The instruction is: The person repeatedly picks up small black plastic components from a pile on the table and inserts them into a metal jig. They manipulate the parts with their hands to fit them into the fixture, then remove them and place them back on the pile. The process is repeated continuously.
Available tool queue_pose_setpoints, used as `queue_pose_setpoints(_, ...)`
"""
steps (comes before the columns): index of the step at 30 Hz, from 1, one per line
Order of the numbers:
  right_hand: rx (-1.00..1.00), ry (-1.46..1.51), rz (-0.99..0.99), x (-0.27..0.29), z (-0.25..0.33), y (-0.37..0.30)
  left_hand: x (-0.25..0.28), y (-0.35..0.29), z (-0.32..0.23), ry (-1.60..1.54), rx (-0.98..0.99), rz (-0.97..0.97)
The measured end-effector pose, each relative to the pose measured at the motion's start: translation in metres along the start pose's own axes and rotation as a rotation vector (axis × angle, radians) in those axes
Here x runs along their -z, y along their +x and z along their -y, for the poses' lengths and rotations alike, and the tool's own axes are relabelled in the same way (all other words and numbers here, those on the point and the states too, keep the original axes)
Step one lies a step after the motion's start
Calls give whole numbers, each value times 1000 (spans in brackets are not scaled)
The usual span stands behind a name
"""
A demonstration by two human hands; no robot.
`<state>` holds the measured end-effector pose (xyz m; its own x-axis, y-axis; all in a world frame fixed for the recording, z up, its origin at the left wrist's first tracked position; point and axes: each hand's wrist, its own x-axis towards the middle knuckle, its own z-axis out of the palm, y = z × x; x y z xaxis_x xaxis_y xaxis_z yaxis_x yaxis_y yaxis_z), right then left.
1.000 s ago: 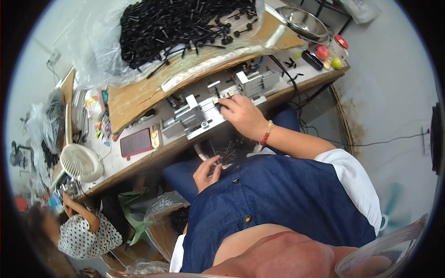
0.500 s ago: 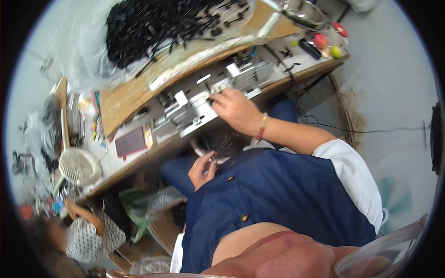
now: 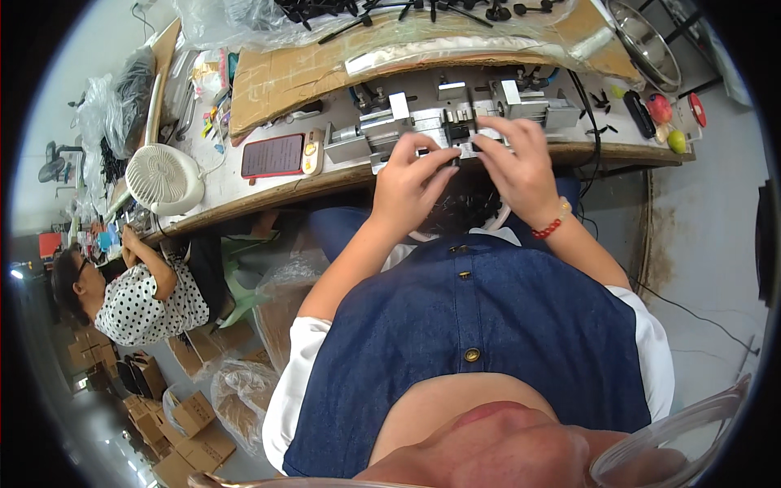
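The left hand (image 3: 411, 180) has come up from the lap since the earlier frame, joining the right hand (image 3: 522, 167) at the metal clamp (image 3: 389, 126); the view has shifted too, so the heap of black parts (image 3: 498, 11) shows only in part at the top.

The left thumb and forefinger are pinched together and appear to grip a small black piece (image 3: 454, 159) at the front edge of the clamp, just beside the right fingertips. The right hand is curled, thumb and forefinger close to a thin black rod (image 3: 470, 112) standing over the middle of the clamp; whether they grip anything cannot be told.

The clamp sits along the front of the worktop (image 3: 225, 169), with a red-edged phone (image 3: 272, 156) to its left and a black case (image 3: 639, 114) well to its right. Below the hands, a round tub (image 3: 498, 221) at the lap holds dark bits.

The step in hand seems to be handling a black part at the clamp, either placing it or taking it out; which is unclear. The next move probably calls for a light, steady pinch and careful lining-up between the blocks.
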<state>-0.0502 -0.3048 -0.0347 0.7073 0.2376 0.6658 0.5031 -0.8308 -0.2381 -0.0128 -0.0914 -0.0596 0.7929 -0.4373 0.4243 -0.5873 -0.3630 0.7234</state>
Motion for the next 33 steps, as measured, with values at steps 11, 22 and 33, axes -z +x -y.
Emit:
queue_pose_setpoints(11,-117,307,-100,13,-11,-22,-34,23,17,201,-113,-11)
queue_pose_setpoints(22,-201,526,-98,3,-10,-28,-29,25,5,199,-28,27)
queue_pose_setpoints(33,-230,938,81,0,-5,-30,3,37,-7,-945,498,66)
